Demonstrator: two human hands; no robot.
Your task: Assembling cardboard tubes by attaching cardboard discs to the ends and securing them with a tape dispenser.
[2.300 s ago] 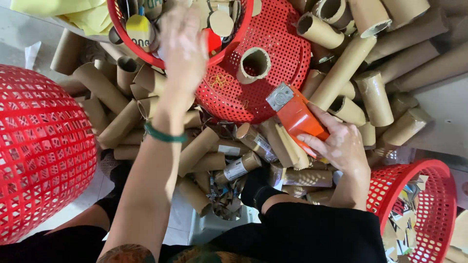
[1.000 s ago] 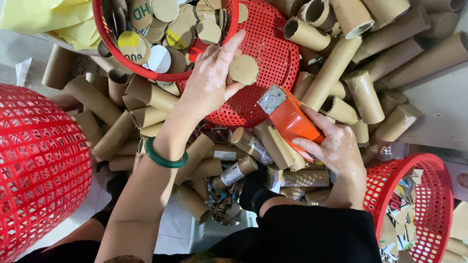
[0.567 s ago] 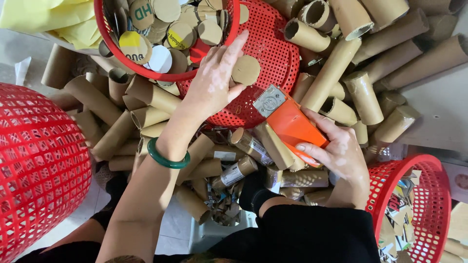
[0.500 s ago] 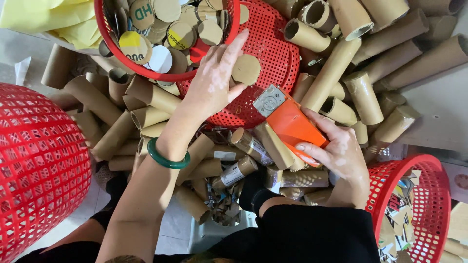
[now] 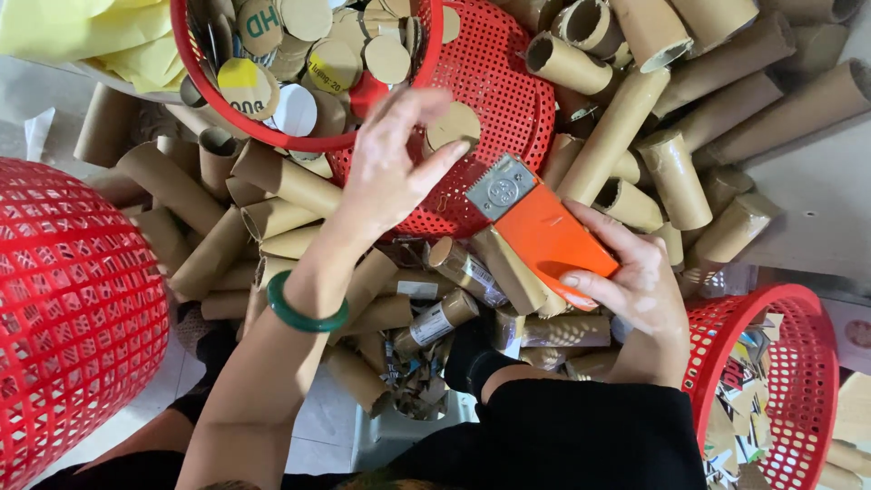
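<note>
My left hand [image 5: 392, 171], a green bangle [image 5: 304, 313] on its wrist, pinches a round cardboard disc [image 5: 452, 124] between thumb and fingertips, just above an overturned red mesh basket [image 5: 517, 82]. My right hand [image 5: 637, 292] grips an orange-handled tool [image 5: 549, 238] by its lower end. The tool's toothed metal head [image 5: 499, 188] points up-left and sits close below the disc, just apart from my left fingertips. A heap of brown cardboard tubes [image 5: 626, 118] lies around and under both hands.
A red round basket [image 5: 272, 136] full of cardboard discs stands at the top. A large red mesh basket [image 5: 73, 308] is at the left, a smaller one [image 5: 803, 363] holding paper scraps at the lower right. Yellow cloth [image 5: 82, 36] lies top left. My dark-clothed knees [image 5: 562, 426] are below.
My left hand came back from the basket of discs with one disc and curled its fingers around it. The orange tool in my right hand tilted slightly toward the disc.
</note>
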